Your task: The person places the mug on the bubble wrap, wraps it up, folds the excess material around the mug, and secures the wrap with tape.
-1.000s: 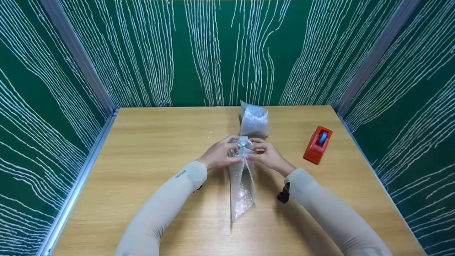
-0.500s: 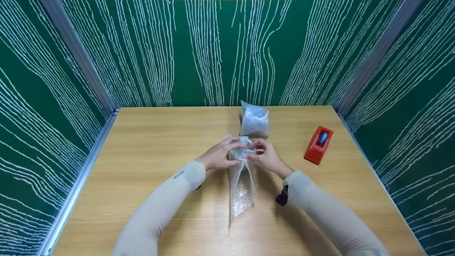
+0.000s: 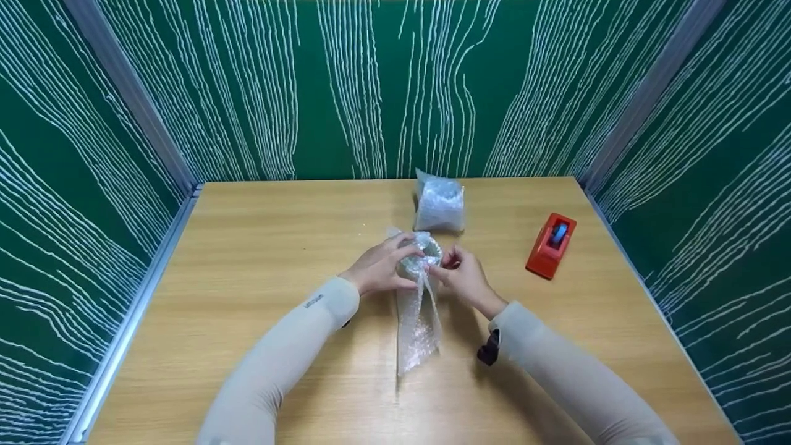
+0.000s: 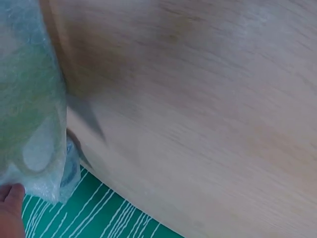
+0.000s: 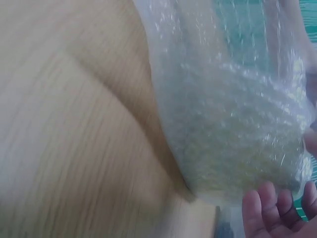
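Observation:
A round, cup-like thing stands upright in bubble wrap (image 3: 411, 270), its open top facing up. It shows pale green through the wrap (image 4: 27, 99) in the left wrist view. A long loose tail of the wrap hangs toward the person in the head view. My left hand (image 3: 384, 264) holds the left side, fingers curved over the rim and thumb at the front. On the right, my right hand (image 3: 465, 277) has its thumb on the front fold and fingers curled beside the wrap; its fingertips (image 5: 267, 193) sit at the wrap's edge in the right wrist view.
Behind the hands stands a second bubble-wrapped bundle (image 3: 440, 204). A red tape dispenser (image 3: 551, 246) with a blue core lies to the right. Green walls with white lines close in the back and sides of the wooden table (image 3: 266, 247).
My left fingers have shifted over the rim and back toward the left side. The right index finger has come off the top, and the round opening now shows more.

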### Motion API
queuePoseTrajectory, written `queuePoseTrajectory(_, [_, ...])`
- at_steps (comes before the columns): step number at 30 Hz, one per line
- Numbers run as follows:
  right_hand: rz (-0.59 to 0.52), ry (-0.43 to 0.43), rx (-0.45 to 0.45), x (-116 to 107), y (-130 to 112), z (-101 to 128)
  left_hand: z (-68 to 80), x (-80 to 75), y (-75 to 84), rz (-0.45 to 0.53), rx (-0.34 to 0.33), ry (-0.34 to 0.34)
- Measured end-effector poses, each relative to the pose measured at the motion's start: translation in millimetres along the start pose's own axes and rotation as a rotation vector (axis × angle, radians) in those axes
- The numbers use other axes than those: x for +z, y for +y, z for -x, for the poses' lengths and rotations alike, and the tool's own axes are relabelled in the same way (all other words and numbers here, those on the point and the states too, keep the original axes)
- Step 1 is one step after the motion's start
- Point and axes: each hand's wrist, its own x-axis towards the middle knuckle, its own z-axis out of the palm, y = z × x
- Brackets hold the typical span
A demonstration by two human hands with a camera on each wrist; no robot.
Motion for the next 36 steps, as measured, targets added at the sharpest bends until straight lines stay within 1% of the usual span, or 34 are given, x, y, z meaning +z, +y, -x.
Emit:
queuePoseTrajectory(2, [0.002,0.001,0.016,0.7,-0.4,3.6,-0.9,3.1,-0.1,-0.021,0.012,0.025])
queuePoseTrajectory(5, [0.005,0.005,0.003,2.0,-0.5,10.1,-2.2,7.5,-0.9,-0.048,0.036,0.064])
queuePoseTrajectory(7, [0.02,0.004,-0.03,2.8,0.5,15.0,-2.9,10.1,-1.6,-0.067,0.056,0.091])
queuePoseTrajectory(13, [0.091,-0.04,-0.161,5.8,6.7,29.0,-3.5,13.8,-2.8,-0.152,0.101,0.155])
queuePoseTrajectory(17, [0.11,-0.071,-0.203,7.8,9.5,37.1,-3.7,15.5,-3.5,-0.196,0.127,0.176])
queuePoseTrajectory(22, [0.121,-0.102,-0.222,9.5,16.4,44.1,-2.8,18.5,-5.2,-0.205,0.144,0.171])
queuePoseTrajectory(27, [0.165,-0.127,-0.257,7.6,23.0,50.6,-2.8,18.2,-5.8,-0.184,0.144,0.156])
queuePoseTrajectory(32, [0.231,-0.104,-0.249,5.8,29.1,58.8,-3.3,16.7,-4.6,-0.142,0.139,0.135])
queuePoseTrajectory(36, [0.254,-0.085,-0.236,6.9,30.6,62.4,-2.8,14.8,-3.3,-0.113,0.131,0.117])
